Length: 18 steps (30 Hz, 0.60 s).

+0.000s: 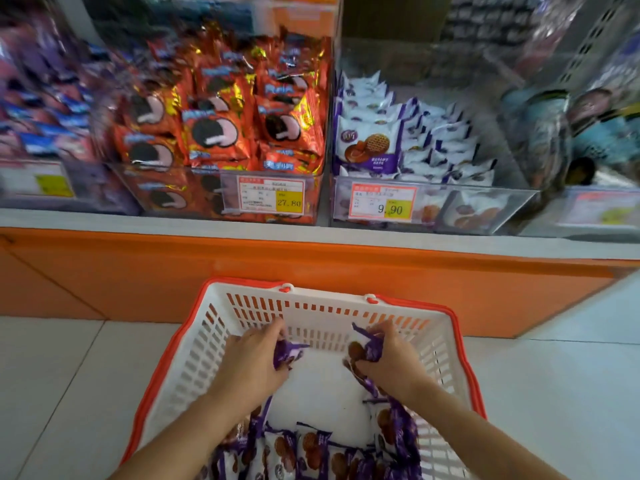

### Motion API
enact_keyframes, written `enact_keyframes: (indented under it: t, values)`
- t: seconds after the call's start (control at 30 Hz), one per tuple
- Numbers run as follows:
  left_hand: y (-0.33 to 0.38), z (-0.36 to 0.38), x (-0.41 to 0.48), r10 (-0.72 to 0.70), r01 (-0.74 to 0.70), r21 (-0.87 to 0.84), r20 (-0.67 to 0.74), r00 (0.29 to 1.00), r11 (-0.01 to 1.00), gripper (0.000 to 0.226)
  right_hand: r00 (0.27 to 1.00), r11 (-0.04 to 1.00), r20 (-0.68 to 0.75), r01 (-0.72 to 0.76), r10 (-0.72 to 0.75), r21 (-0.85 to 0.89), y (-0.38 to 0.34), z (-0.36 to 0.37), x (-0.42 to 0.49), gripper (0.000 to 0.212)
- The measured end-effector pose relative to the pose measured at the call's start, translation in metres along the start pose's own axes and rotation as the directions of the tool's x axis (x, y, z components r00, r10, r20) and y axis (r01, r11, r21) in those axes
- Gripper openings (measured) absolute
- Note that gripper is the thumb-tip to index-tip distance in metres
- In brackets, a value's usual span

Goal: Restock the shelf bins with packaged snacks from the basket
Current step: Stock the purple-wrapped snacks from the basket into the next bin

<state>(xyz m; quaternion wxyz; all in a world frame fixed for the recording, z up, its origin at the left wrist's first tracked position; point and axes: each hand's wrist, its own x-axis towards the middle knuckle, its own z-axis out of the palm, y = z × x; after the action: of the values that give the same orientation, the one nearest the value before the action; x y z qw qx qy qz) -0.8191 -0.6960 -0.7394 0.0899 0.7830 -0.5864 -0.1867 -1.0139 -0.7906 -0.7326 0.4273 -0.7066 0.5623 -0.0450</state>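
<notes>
2 hands are working inside 1 basket (207, 358), which is sitting on the floor (69, 375) in front of the shelf (311, 258). The left hand (252, 358) is curling its fingers around 1 purple packet (287, 353) near the far wall. The right hand (391, 358) is grasping a second packet (363, 348), whose wrapper is showing a round brown biscuit. More packets (311, 448) are lying piled along the basket's near side, at least 6, though blur is preventing an exact count. Each is showing a white wrapper with purple edges and a biscuit picture. Above, 2 clear bins are showing sharply. The left bin (156, 188) is holding orange packs (214, 133) picturing dark sandwich biscuits, behind a 27.80 tag (272, 199). The right bin (491, 206) is holding purple-and-white packs (370, 147) standing in rows, behind a 9.90 tag (382, 202). The bins at either side are appearing too blurred to describe.
</notes>
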Motion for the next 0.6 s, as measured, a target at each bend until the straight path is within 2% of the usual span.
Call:
enact_keyframes:
  t: [0.1, 0.23, 0.43, 0.6]
  values:
    - [0.018, -0.028, -0.012, 0.012, -0.015, -0.134, -0.023, 1.000, 0.991, 0.038, 1.000, 0.995, -0.005, 0.023, -0.022, 0.097, -0.018, -0.019, -0.019, 0.045]
    - [0.038, -0.063, -0.024, 0.000, -0.023, -0.230, -0.097, 0.995, 0.973, 0.037, 0.997, 0.972, -0.050, 0.066, -0.056, 0.225, -0.039, -0.043, -0.039, 0.032]
    - [0.069, -0.124, -0.029, -0.051, -0.053, -0.411, -0.239, 0.970, 0.910, 0.037, 0.995, 0.878, -0.082, 0.081, -0.048, 0.472, -0.075, -0.077, -0.055, 0.020]
    - [0.073, -0.164, -0.037, -0.066, -0.137, -0.487, -0.376, 0.924, 0.863, 0.033, 0.977, 0.844, -0.186, 0.183, -0.101, 0.504, -0.104, -0.097, -0.064, 0.030]
